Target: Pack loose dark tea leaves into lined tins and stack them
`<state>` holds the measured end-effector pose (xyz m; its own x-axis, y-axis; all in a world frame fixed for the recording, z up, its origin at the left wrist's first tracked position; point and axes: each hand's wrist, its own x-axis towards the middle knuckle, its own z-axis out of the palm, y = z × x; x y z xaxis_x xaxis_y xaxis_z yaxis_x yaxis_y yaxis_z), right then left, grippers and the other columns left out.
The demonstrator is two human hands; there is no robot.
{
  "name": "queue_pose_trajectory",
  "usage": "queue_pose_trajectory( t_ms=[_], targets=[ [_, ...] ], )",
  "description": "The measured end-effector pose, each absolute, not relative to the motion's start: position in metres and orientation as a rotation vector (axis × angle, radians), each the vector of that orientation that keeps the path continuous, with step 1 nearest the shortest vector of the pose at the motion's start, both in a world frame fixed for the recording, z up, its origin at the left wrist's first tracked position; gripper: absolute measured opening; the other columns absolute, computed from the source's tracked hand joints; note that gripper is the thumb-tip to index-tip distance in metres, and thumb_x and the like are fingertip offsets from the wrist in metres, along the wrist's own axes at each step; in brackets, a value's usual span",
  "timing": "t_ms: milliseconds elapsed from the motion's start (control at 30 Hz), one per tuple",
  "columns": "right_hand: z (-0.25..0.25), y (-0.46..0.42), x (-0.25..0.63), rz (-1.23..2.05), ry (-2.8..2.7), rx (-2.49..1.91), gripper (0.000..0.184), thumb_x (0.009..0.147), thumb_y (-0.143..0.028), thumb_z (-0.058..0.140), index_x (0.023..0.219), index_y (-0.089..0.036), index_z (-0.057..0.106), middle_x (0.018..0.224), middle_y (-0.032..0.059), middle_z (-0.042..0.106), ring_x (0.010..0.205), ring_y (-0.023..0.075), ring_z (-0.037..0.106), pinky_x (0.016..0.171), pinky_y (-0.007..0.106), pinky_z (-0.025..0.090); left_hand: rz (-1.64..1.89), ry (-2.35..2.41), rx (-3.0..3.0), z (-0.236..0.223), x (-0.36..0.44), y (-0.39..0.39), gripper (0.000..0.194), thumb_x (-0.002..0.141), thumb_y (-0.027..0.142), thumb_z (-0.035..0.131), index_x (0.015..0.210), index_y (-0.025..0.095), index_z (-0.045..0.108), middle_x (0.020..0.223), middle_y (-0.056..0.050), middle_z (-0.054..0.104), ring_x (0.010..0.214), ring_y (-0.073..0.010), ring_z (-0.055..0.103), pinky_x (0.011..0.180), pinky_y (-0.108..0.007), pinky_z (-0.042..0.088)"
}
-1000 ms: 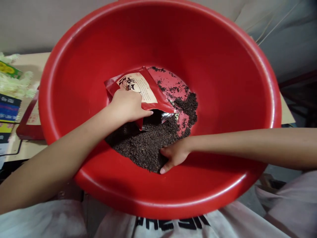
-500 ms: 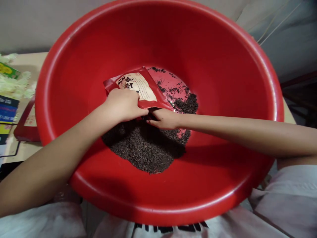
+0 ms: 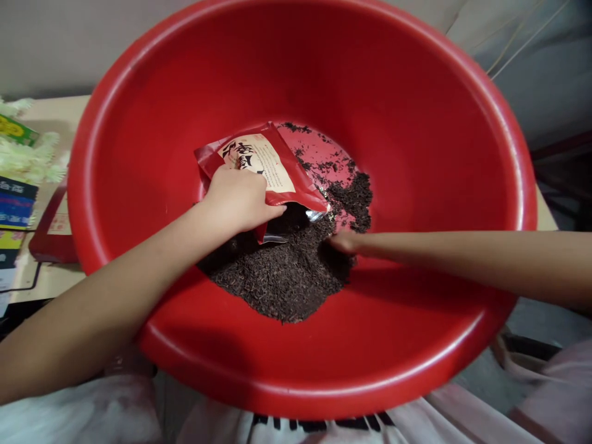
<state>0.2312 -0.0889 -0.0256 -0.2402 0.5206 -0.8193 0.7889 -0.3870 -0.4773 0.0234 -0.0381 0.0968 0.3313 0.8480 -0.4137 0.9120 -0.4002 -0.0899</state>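
Observation:
My left hand [image 3: 240, 198] grips a red bag [image 3: 303, 185] with a cream label and black lettering. The bag lies tilted inside the big red basin [image 3: 324, 354], its mouth gaping toward me and to the right, and some silvery lining shows. Below the mouth spreads a heap of dark loose tea leaves [image 3: 282, 287]. My right hand [image 3: 345, 242] reaches into the right side of that heap. Its fingers are sunk in the leaves and hidden, so I cannot see what they hold.
Thin scattered leaves cover part of the basin floor behind the bag. Left of the basin, on a pale table [image 3: 60, 126], are a dark red packet [image 3: 53, 231], pale frilly flowers [image 3: 32, 157] and colourful printed packaging [image 3: 16, 203]. A grey wall stands behind.
My right hand has come out from the bag's mouth and moved right and slightly nearer me, into the tea leaves. The bag's mouth now shows open; my left hand keeps its grip.

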Motion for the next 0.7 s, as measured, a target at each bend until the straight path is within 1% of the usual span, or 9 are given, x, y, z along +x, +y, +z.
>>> queue_pose_trajectory(
  t_ms=[67, 167, 233, 300, 400, 467, 567, 633, 700],
  targets=[
    [-0.02, -0.104, 0.219, -1.795, 1.318, 1.796, 0.042, 0.088, -0.038, 0.034, 0.089, -0.015, 0.069, 0.082, 0.0165, 0.071, 0.075, 0.0292, 0.067, 0.071, 0.042, 0.055, -0.601, 1.607, 2.426, 0.096, 0.025, -0.038, 0.058, 0.081, 0.061, 0.044, 0.095, 0.012, 0.071, 0.091, -0.014, 0.069, 0.092, -0.031, 0.062, 0.081, -0.035, 0.044],
    [-0.012, -0.121, 0.2, -1.955, 1.099, 1.808, 0.051, 0.09, -0.038, 0.021, 0.104, -0.015, 0.065, 0.093, 0.0149, 0.071, 0.081, 0.0229, 0.069, 0.076, 0.035, 0.057, -0.599, 1.607, 2.414, 0.095, 0.024, -0.037, 0.059, 0.079, 0.063, 0.045, 0.095, 0.012, 0.071, 0.09, -0.014, 0.069, 0.09, -0.0316, 0.063, 0.076, -0.035, 0.045],
    [-0.007, -0.125, 0.193, -2.048, 0.989, 1.856, 0.054, 0.09, -0.034, 0.016, 0.111, -0.014, 0.061, 0.094, 0.0146, 0.071, 0.083, 0.0209, 0.069, 0.08, 0.035, 0.056, -0.591, 1.6, 2.412, 0.094, 0.023, -0.037, 0.06, 0.078, 0.065, 0.045, 0.094, 0.012, 0.071, 0.088, -0.014, 0.068, 0.087, -0.0317, 0.063, 0.074, -0.036, 0.045],
    [0.0, -0.124, 0.191, -2.141, 0.93, 1.89, 0.053, 0.09, -0.03, 0.015, 0.115, -0.015, 0.059, 0.092, 0.0129, 0.071, 0.084, 0.0208, 0.068, 0.085, 0.037, 0.055, -0.576, 1.581, 2.429, 0.093, 0.023, -0.038, 0.06, 0.078, 0.065, 0.045, 0.092, 0.013, 0.071, 0.087, -0.014, 0.068, 0.086, -0.0313, 0.063, 0.074, -0.036, 0.046],
    [0.014, -0.124, 0.193, -2.253, 1.045, 1.868, 0.053, 0.09, -0.025, 0.014, 0.116, -0.02, 0.059, 0.092, 0.0096, 0.071, 0.089, 0.0204, 0.066, 0.091, 0.039, 0.052, -0.577, 1.566, 2.449, 0.092, 0.023, -0.038, 0.059, 0.078, 0.065, 0.044, 0.089, 0.014, 0.07, 0.085, -0.013, 0.069, 0.085, -0.0302, 0.063, 0.074, -0.035, 0.046],
    [0.02, -0.122, 0.193, -2.29, 1.14, 1.858, 0.053, 0.09, -0.023, 0.013, 0.116, -0.022, 0.059, 0.093, 0.0086, 0.071, 0.091, 0.0201, 0.065, 0.093, 0.039, 0.051, -0.59, 1.577, 2.435, 0.091, 0.023, -0.038, 0.06, 0.077, 0.066, 0.044, 0.09, 0.014, 0.07, 0.085, -0.012, 0.069, 0.084, -0.0298, 0.064, 0.073, -0.034, 0.046],
    [0.02, -0.106, 0.182, -2.368, 1.125, 1.895, 0.051, 0.09, -0.027, 0.015, 0.115, -0.022, 0.059, 0.09, 0.0083, 0.07, 0.087, 0.0212, 0.064, 0.085, 0.039, 0.053, -0.576, 1.579, 2.42, 0.091, 0.023, -0.037, 0.059, 0.077, 0.066, 0.045, 0.091, 0.014, 0.07, 0.086, -0.012, 0.069, 0.085, -0.0302, 0.064, 0.073, -0.034, 0.046],
    [0.015, -0.085, 0.17, -2.478, 1.122, 2.004, 0.046, 0.09, -0.033, 0.02, 0.112, -0.021, 0.06, 0.085, 0.0088, 0.069, 0.085, 0.0214, 0.063, 0.08, 0.037, 0.053, -0.55, 1.582, 2.428, 0.091, 0.023, -0.037, 0.057, 0.077, 0.064, 0.048, 0.091, 0.013, 0.07, 0.089, -0.013, 0.069, 0.088, -0.0315, 0.064, 0.076, -0.036, 0.047],
    [0.013, -0.065, 0.156, -2.627, 1.158, 2.159, 0.041, 0.088, -0.033, 0.026, 0.108, -0.018, 0.06, 0.081, 0.0092, 0.067, 0.084, 0.0206, 0.061, 0.078, 0.034, 0.051, -0.509, 1.622, 2.438, 0.091, 0.024, -0.037, 0.053, 0.08, 0.059, 0.049, 0.094, 0.012, 0.07, 0.092, -0.013, 0.069, 0.092, -0.0323, 0.064, 0.08, -0.037, 0.047]
  ],
)
